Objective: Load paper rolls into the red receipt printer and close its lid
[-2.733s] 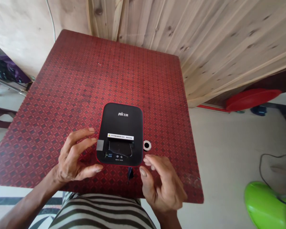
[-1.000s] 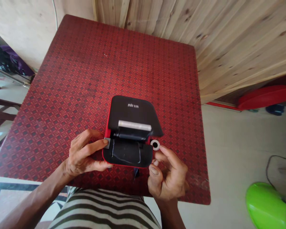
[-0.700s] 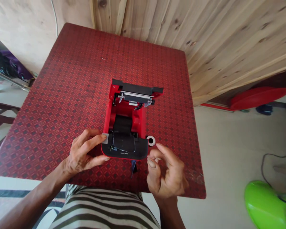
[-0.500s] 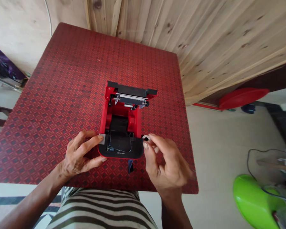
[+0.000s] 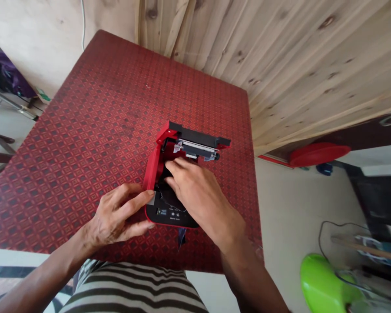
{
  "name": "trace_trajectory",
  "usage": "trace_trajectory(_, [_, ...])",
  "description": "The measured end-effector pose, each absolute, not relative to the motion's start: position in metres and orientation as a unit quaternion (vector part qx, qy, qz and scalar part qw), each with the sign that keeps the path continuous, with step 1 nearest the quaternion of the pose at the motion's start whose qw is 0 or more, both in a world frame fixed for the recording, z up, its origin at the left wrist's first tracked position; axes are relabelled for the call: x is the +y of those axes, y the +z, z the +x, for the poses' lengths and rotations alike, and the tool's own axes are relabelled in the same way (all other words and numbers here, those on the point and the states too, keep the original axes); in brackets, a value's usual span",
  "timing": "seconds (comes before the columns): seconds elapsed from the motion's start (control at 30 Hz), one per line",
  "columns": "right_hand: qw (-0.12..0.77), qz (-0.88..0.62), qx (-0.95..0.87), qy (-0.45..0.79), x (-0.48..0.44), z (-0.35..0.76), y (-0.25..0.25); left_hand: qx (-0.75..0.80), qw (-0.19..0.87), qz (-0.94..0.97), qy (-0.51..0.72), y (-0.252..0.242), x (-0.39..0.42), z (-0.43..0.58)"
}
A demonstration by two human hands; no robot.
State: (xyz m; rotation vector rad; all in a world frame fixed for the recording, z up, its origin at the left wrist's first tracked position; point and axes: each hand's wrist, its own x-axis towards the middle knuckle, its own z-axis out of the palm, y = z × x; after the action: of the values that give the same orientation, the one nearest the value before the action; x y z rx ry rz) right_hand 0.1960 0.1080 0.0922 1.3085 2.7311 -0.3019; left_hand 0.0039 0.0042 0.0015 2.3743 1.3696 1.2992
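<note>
A red receipt printer (image 5: 153,171) stands open; its black lid (image 5: 198,135) is raised, showing a metal print bar (image 5: 195,148).

Illumination is bright and even, with a soft shadow on the table (image 5: 94,143) beneath the left hand (image 5: 119,213). Wide-angle distortion slants the wooden wall planks (image 5: 280,56) toward the frame edges. The green plastic object (image 5: 322,284) at lower right appears slightly blurred.

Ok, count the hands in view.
2: the left hand grips the near left corner of the receipt printer, and the right hand reaches into its open case. None seem hidden.
</note>
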Motion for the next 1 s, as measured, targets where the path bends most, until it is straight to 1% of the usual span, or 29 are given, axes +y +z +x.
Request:
trace_trajectory(0.07, [0.096, 0.437, 0.889, -0.101, 0.116, 0.189, 0.093, 0.45, 0.06, 0.782, 0.427, 0.001, 0.004, 0.004])
trace_trajectory(0.13, [0.116, 0.432, 0.889, -0.096, 0.121, 0.185, 0.093, 0.448, 0.067, 0.783, 0.426, 0.001, 0.003, 0.003])
trace_trajectory(0.2, [0.114, 0.422, 0.895, -0.092, 0.124, 0.185, 0.092, 0.448, 0.073, 0.782, 0.427, 0.001, 0.003, 0.003])
trace_trajectory(0.27, [0.094, 0.415, 0.9, -0.092, 0.121, 0.188, 0.095, 0.45, 0.078, 0.78, 0.427, 0.001, 0.003, 0.003])
trace_trajectory(0.33, [0.048, 0.416, 0.904, -0.088, 0.113, 0.193, 0.102, 0.451, 0.081, 0.78, 0.426, 0.001, 0.003, 0.003])
trace_trajectory(0.43, [-0.065, 0.399, 0.91, -0.089, 0.096, 0.209, 0.122, 0.448, 0.078, 0.781, 0.428, 0.001, 0.003, 0.003])
trace_trajectory(0.5, [-0.145, 0.396, 0.899, -0.117, 0.087, 0.226, 0.134, 0.45, 0.072, 0.782, 0.426, 0.001, 0.002, 0.003])
trace_trajectory(0.57, [-0.216, 0.441, 0.858, -0.151, 0.085, 0.248, 0.137, 0.455, 0.07, 0.783, 0.419, 0.001, 0.001, 0.003])
trace_trajectory(0.67, [-0.319, 0.551, 0.747, -0.191, 0.091, 0.282, 0.118, 0.46, 0.071, 0.785, 0.409, 0.001, 0.001, 0.003])
trace_trajectory(0.73, [-0.374, 0.576, 0.688, -0.233, 0.1, 0.298, 0.093, 0.455, 0.069, 0.786, 0.412, 0.002, 0.002, 0.003])
trace_trajectory(0.87, [-0.374, 0.577, 0.656, -0.31, 0.115, 0.307, 0.044, 0.444, 0.059, 0.787, 0.425, 0.0, 0.004, 0.003])
trace_trajectory(1.0, [-0.386, 0.572, 0.648, -0.323, 0.128, 0.299, 0.02, 0.441, 0.063, 0.784, 0.433, -0.005, 0.005, 0.0])
